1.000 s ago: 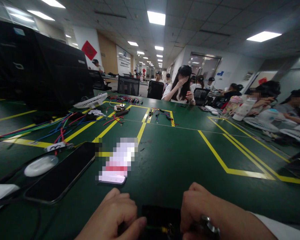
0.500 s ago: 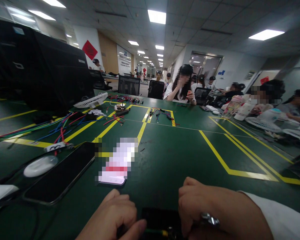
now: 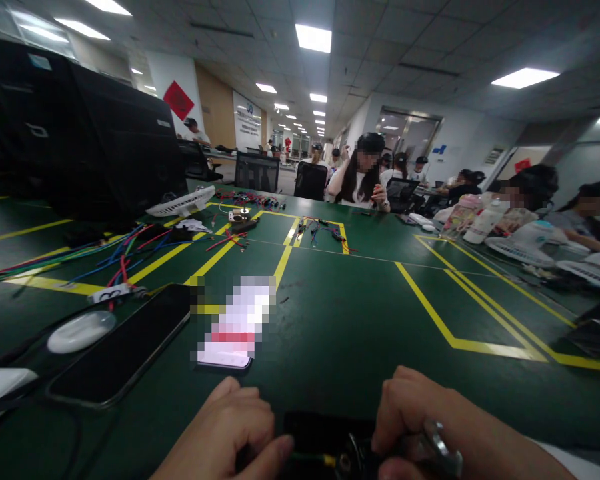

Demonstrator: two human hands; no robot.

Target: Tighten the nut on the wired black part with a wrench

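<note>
At the bottom edge, my left hand point(image 3: 235, 427) is closed, thumb and curled fingers near the end of a green-and-yellow wire point(image 3: 325, 460). Its grip is partly hidden, so what it pinches I cannot make out. My right hand point(image 3: 420, 410) is closed round a silver metal tool point(image 3: 445, 448) whose curved end sticks out past the fingers; its exact kind is unclear. Between the hands lies a dark, flat black object point(image 3: 325, 427), with a small dark part with a round metal piece point(image 3: 346, 461) beside the right fingertips.
Left of the hands lie a lit phone point(image 3: 235, 327), a dark phone point(image 3: 125, 347) and a white mouse point(image 3: 81, 332). Coloured wires point(image 3: 125, 253) spread beyond them beside a black computer case point(image 3: 80, 133). Yellow tape marks the green table point(image 3: 350, 313). A person point(image 3: 360, 173) sits opposite.
My right hand has moved a little right and lower, turning so more of the metal tool shows. My left hand stays about where it was. The person opposite has lowered a hand from the head.
</note>
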